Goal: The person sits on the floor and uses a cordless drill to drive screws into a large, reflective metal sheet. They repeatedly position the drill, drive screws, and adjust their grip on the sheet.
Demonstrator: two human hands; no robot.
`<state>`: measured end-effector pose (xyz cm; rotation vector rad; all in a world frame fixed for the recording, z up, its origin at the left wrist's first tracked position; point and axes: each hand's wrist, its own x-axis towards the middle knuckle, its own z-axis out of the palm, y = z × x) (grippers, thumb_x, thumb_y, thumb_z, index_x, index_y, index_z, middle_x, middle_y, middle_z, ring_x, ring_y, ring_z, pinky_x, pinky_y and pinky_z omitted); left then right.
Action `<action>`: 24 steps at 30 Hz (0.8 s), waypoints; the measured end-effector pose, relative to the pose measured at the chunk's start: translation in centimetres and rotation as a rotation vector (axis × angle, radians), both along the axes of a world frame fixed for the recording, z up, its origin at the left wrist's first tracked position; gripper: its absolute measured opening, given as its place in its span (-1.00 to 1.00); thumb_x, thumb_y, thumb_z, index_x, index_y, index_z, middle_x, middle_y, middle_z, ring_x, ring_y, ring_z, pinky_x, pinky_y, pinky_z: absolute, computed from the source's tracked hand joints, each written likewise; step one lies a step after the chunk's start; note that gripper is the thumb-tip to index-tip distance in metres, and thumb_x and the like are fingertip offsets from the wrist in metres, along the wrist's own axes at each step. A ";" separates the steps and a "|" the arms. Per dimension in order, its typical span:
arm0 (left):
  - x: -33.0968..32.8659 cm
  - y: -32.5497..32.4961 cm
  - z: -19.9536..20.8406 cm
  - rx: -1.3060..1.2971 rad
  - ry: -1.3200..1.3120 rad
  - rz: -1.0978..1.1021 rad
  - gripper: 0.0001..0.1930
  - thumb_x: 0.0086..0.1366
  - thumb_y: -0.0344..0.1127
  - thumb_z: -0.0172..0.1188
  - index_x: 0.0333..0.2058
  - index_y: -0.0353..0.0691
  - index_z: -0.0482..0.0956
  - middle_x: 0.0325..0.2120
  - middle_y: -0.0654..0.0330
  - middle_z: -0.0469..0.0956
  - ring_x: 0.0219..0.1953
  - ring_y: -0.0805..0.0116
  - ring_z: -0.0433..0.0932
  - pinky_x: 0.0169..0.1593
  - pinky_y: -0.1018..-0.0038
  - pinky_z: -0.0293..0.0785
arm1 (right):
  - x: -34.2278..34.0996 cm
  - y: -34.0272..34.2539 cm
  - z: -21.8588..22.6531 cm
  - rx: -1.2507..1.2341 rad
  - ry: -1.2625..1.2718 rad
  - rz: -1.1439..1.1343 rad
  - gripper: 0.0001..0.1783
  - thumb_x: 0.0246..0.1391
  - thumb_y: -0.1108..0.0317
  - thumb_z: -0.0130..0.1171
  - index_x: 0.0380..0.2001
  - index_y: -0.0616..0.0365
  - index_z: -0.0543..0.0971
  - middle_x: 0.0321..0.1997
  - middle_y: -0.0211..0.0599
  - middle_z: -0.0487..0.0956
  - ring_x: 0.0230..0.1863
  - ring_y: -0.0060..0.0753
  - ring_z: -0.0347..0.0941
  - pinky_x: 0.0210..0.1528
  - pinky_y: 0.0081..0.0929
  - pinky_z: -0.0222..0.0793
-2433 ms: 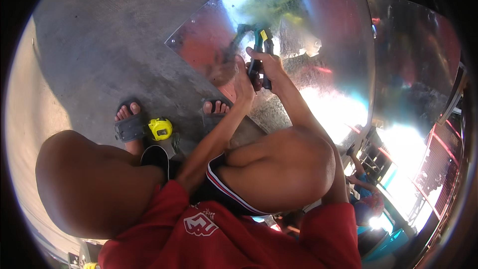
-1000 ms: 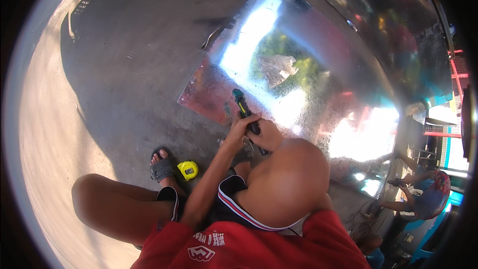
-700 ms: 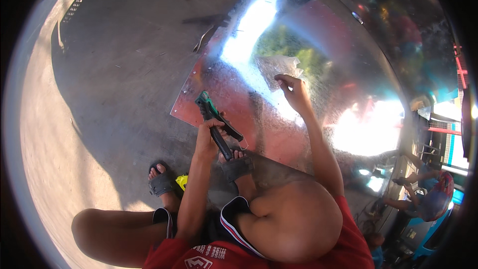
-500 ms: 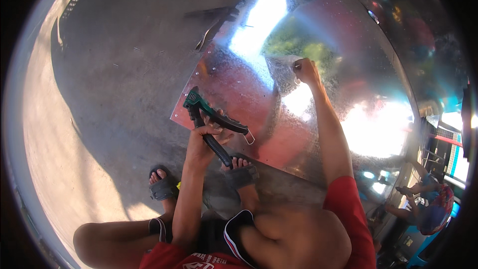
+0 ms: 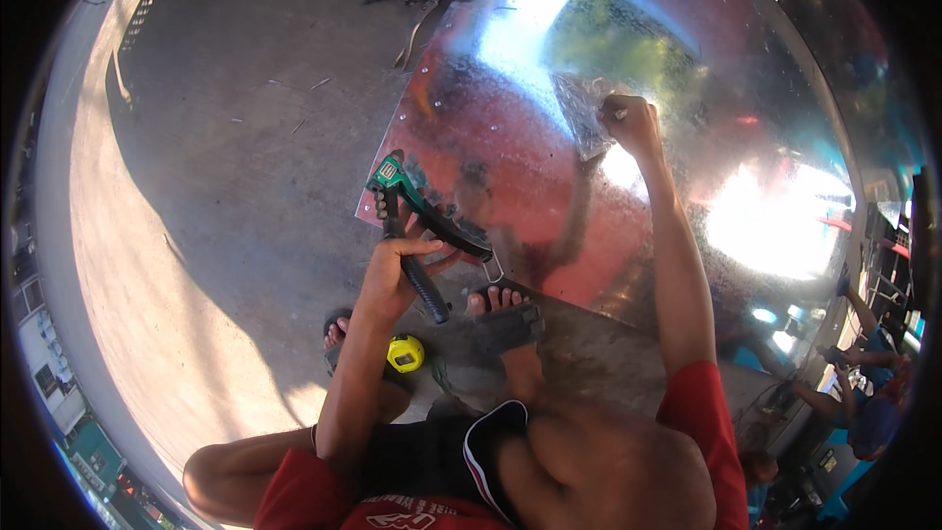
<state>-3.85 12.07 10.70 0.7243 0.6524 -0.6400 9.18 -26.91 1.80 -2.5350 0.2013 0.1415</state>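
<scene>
Squatting over shiny galvanized sheet metal (image 5: 608, 196) on the concrete floor (image 5: 245, 137).
Left hand (image 5: 392, 270) wraps the black handle of a green-headed rivet gun (image 5: 417, 221) at the sheet's near-left edge; right hand (image 5: 628, 123) is fisted farther right. Yellow tape measure (image 5: 404, 353) sits by the sandals.

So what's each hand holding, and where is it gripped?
The left hand grips a rivet tool by one black handle. The right hand pinches something small; what it is cannot be told.

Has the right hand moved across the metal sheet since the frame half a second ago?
Yes. The right hand has reached farther up the metal sheet, away from its near edge, and now grips a small packet there.
</scene>
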 end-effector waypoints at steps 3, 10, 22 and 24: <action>-0.3 -0.3 0.3 -0.027 -0.002 0.015 -0.16 0.05 -0.67 0.07 0.35 -0.01 0.13 0.15 0.15 0.34 0.22 0.01 0.40 0.29 -0.20 0.28 | -0.6 0.1 -0.4 -0.075 -0.072 -0.051 -0.68 -0.05 0.34 0.40 -0.16 0.07 0.69 -0.14 -0.14 0.69 -0.14 0.00 0.62 -0.02 -0.14 0.50; -1.3 -0.7 1.1 0.011 0.016 -0.044 -0.17 0.07 -0.69 0.06 0.34 0.00 0.14 0.15 0.15 0.34 0.17 -0.01 0.45 0.28 -0.23 0.28 | -1.3 -0.7 0.2 -0.276 0.082 0.052 -0.68 -0.03 0.40 0.34 -0.14 0.01 0.65 -0.23 -0.17 0.68 -0.14 0.00 0.61 -0.10 -0.14 0.52; -2.6 2.0 1.2 -0.010 0.003 -0.078 -0.14 0.09 -0.64 0.07 0.39 -0.04 0.06 0.26 0.09 0.29 0.28 -0.04 0.33 0.32 -0.20 0.23 | -4.1 -1.1 2.4 -0.142 -0.182 -0.134 -0.78 0.11 0.37 0.27 -0.16 0.13 0.62 -0.25 -0.04 0.68 -0.23 0.04 0.62 -0.16 -0.11 0.48; -2.7 2.3 1.0 -0.017 0.024 -0.088 -0.12 0.08 -0.60 0.10 0.40 -0.04 0.05 0.26 0.08 0.29 0.29 -0.06 0.31 0.32 -0.21 0.20 | -4.7 -1.0 3.2 -0.155 -0.105 -0.118 -0.78 0.12 0.37 0.27 -0.16 0.14 0.61 -0.27 -0.05 0.68 -0.26 0.06 0.62 -0.15 -0.11 0.48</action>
